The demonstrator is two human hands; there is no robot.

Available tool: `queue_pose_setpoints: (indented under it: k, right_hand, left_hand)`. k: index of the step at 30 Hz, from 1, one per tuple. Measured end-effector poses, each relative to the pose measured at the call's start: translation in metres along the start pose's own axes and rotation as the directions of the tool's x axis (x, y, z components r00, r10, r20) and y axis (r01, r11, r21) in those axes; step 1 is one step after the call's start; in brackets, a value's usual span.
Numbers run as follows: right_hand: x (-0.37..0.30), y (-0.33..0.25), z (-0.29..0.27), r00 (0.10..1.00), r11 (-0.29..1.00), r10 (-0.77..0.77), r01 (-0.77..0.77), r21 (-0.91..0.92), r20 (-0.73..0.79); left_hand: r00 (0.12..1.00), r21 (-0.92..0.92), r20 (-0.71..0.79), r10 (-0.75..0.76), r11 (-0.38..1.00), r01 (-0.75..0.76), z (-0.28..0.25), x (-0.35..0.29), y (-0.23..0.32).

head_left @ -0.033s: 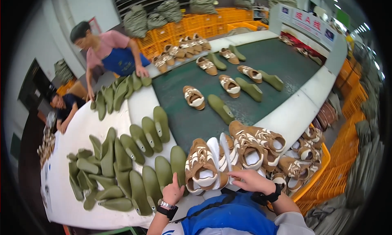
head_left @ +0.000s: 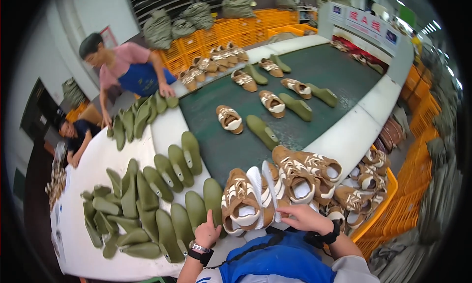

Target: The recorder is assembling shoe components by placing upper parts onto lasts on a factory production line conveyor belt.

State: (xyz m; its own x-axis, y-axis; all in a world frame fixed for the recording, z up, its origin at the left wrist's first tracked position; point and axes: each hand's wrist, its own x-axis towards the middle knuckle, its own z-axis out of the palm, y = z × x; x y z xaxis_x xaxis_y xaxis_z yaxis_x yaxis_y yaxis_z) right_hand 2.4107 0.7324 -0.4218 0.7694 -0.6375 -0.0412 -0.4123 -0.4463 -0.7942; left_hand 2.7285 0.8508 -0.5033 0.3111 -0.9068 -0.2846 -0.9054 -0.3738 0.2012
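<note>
My left hand (head_left: pixel 206 232) has its forefinger stretched out, the other fingers curled, and holds nothing I can see. The fingertip is over or against the near end of a green shoe last (head_left: pixel 213 194). My right hand (head_left: pixel 309 218) points its forefinger left to the lower end of a white shoe sole (head_left: pixel 270 189); the finger seems to touch it. Between my hands, brown-and-white sneakers stand in a cluster, some on their sides. One sneaker (head_left: pixel 240 197) is upright at the left, another (head_left: pixel 294 177) at the right. More lasts (head_left: pixel 169 236) stand in rows left of my left hand.
A green belt (head_left: pixel 206 115) ahead carries sneakers and lasts, with a white ledge (head_left: pixel 339 130) around it. Loose lasts (head_left: pixel 130 194) pile on the white table (head_left: pixel 81 253). An orange crate (head_left: pixel 378 224) holds sneakers at right. A co-worker (head_left: pixel 130 69) handles lasts at far left; another person (head_left: pixel 78 135) sits beyond.
The view has shifted slightly, so the belt's sneakers and lasts appear a little further left. Both hands keep nearly the same pose and place.
</note>
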Motion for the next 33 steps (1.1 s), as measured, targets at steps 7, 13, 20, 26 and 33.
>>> queue_pose_setpoints:
  k: [7,13,20,26,33]
  right_hand:
    - [-0.050,0.018,-0.011,0.966,0.995,0.100,-0.103,0.001,-0.239]
    - [-0.062,0.015,-0.004,0.956,0.984,0.155,-0.173,-0.052,-0.250]
    - [-0.070,0.023,0.012,0.928,0.947,0.302,-0.318,-0.039,-0.218]
    - [-0.057,0.032,0.024,0.936,0.953,0.294,-0.301,-0.010,-0.195]
    - [-0.059,0.028,0.021,0.938,0.956,0.275,-0.291,-0.046,-0.208]
  left_hand:
    - [0.965,0.112,-0.194,0.175,0.981,-0.155,-0.069,0.102,-0.021]
    - [0.974,0.161,-0.226,-0.020,0.985,0.058,-0.102,0.240,-0.034]
    - [0.991,0.084,-0.032,-0.133,0.987,0.136,-0.065,0.311,-0.063]
    - [0.992,-0.082,-0.037,0.124,0.989,-0.127,-0.040,0.301,0.010]
    - [0.988,-0.259,0.148,0.040,0.966,0.000,-0.017,0.287,0.046]
